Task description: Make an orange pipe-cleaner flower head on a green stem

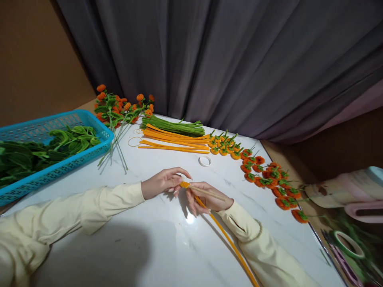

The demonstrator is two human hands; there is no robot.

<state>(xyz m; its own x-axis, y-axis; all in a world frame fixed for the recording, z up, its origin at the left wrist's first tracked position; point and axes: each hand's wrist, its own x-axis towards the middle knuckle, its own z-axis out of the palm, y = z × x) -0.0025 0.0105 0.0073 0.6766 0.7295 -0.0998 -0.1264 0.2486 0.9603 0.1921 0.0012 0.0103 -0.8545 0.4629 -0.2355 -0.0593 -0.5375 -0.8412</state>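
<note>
Reaching in from both sides, we hold our cream sleeves [119,201] low over the white table [167,247], hands nearly meeting. Our right hand [206,197] pinches a thin wooden stick [209,193] and a yellow-orange strip [229,240]; our left hand [163,183] curls at the stick's tip, though we cannot tell whether it grips. The strip coils snugly around that tip, its tail trailing beside our right sleeve.
</note>
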